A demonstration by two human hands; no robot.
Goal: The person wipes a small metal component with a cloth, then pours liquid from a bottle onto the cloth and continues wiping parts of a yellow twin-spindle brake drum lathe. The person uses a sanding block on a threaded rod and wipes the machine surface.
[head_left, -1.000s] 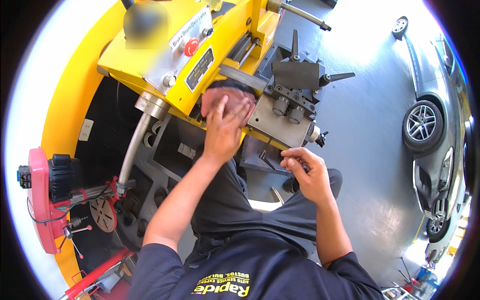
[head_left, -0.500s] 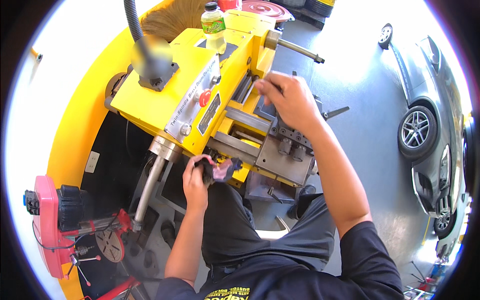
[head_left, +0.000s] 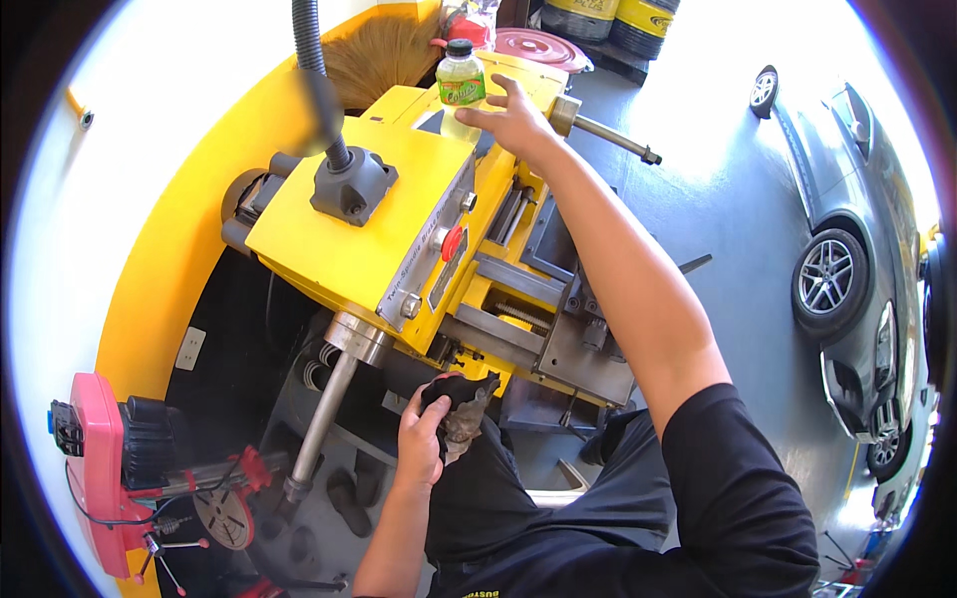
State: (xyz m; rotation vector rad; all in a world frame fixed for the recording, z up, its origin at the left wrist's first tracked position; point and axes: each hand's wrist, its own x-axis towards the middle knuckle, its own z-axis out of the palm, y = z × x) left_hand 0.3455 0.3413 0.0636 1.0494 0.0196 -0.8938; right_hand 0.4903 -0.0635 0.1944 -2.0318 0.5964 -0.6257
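My right hand (head_left: pixel 518 125) is stretched out to the far side of a yellow brake lathe (head_left: pixel 349 244), fingers and thumb spread. It is right beside a clear bottle (head_left: pixel 460 72) with a black cap and green label, which stands upright on the machine's top. Whether the thumb touches the bottle, I cannot tell. Low in front of the machine, my left hand (head_left: pixel 421 439) is closed around a crumpled, stained rag (head_left: pixel 463 404). A red stop button (head_left: pixel 452 244) sits on the lathe's front panel, between my two hands.
A metal spindle (head_left: pixel 324 424) sticks out toward me and another spindle (head_left: pixel 613 138) points right. A black flexible hose (head_left: pixel 307 40) rises from the lathe. At left stands a pink drill press (head_left: pixel 97 468); a grey car (head_left: pixel 867 259) is parked at right.
My right hand has moved from above the lathe's bed, far and left to the bottle, and its fingers have spread. The left hand keeps the rag, now slightly lower. The view has shifted.
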